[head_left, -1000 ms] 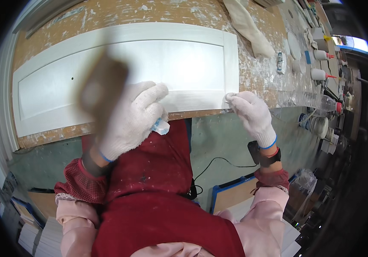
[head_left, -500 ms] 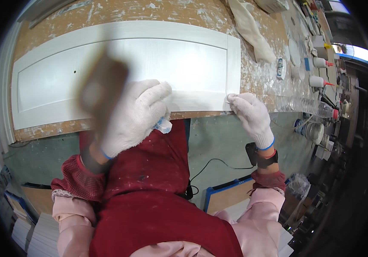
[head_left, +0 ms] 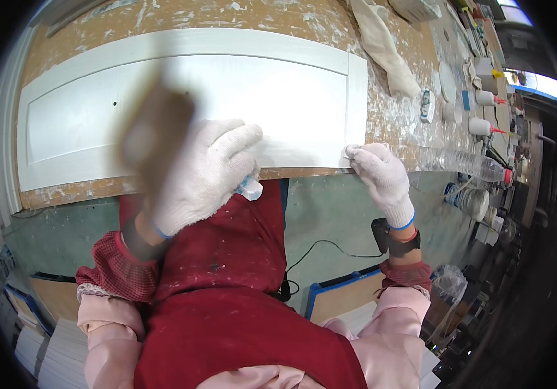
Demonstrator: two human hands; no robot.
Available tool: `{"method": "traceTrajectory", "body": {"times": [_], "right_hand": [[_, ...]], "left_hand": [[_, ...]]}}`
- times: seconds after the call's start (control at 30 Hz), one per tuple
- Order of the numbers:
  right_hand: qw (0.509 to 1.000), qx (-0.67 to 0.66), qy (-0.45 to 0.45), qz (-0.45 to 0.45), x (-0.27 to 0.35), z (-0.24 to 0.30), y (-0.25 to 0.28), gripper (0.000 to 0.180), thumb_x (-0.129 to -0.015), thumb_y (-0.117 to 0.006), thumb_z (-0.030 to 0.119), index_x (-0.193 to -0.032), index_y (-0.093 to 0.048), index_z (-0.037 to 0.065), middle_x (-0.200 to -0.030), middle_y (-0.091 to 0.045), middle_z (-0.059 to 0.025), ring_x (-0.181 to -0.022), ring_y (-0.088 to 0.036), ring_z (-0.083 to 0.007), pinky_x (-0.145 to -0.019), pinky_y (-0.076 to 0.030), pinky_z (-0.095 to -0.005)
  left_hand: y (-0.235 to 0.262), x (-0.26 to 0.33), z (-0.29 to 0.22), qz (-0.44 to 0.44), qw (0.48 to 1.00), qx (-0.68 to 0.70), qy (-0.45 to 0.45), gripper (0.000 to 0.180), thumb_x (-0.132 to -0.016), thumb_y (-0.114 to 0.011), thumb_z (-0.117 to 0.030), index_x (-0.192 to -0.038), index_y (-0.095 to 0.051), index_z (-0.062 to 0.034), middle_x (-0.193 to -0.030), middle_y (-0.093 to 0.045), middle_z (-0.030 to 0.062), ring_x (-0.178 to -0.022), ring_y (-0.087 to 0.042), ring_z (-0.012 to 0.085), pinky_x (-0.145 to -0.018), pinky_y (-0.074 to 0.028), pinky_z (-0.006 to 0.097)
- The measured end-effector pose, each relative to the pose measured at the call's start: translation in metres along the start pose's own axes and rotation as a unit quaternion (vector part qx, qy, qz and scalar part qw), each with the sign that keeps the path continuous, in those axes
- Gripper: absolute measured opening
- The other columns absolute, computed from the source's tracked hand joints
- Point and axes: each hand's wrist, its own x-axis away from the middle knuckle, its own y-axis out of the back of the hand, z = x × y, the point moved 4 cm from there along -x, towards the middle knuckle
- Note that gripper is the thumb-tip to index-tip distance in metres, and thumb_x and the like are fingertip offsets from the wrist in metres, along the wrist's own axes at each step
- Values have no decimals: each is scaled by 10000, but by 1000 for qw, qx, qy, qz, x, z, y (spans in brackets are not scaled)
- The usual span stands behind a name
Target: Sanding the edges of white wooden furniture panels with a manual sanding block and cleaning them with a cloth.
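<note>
And the view drifts; the white panel [head_left: 311, 97] rides higher, its right end a shade farther right; the left hand [head_left: 210, 168] and its blue-white block [head_left: 250, 188] edge rightward too. Out peeks a second dark spot [head_left: 186, 93] beside the blurred shape [head_left: 155, 133].

Left hand [head_left: 208, 175]: white-gloved, partly hidden, across the near edge of the table [head_left: 392, 126]; fingers [head_left: 239, 137] extended together, pointing right. Right hand [head_left: 382, 178]: white-gloved, farther right along that edge; fingers curled inward. Forearms [head_left: 411, 256]: two, sleeved, well apart.
</note>
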Motion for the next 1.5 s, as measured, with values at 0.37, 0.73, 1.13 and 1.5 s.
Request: {"method": "traceTrajectory", "body": {"times": [0.37, 0.73, 1.13, 1.5], "right_hand": [[991, -93, -81, 48, 6, -16, -7, 311, -781, -623, -41, -1068, -662, 73, -827, -623, -92, -759, -626, -263, -667, -517, -338], [997, 6, 7, 82, 1, -1, 1, 243, -818, -604, 4, -1040, -668, 80, -899, -654, -110, -813, -647, -271, -703, -527, -327], [993, 80, 67, 60, -1, 5, 2, 175, -844, -635, 43, -1013, -679, 64, -926, -657, -78, -787, -635, -204, -686, -513, -313], [996, 19, 50, 77, 3, 2, 3, 169, -871, -614, 17, -1023, -669, 63, -900, -663, -76, -763, -638, -224, -696, -525, -309]], "left_hand": [[5, -5, -7, -40, 991, -80, -97, 204, -574, -741, -188, -737, -629, -141, -1139, -640, 47, -1048, -615, 276, -841, -508, 413], [6, -2, -7, -41, 993, -70, -89, 203, -583, -746, -183, -731, -618, -132, -1141, -637, 52, -1058, -612, 278, -846, -507, 416], [10, -4, -8, -26, 993, -66, -90, 207, -572, -745, -171, -722, -611, -123, -1161, -630, 51, -1055, -610, 276, -844, -510, 413], [10, -4, -8, 1, 994, -71, -80, 190, -598, -750, -166, -714, -608, -118, -1152, -637, 43, -1068, -608, 269, -849, -509, 406]]}}
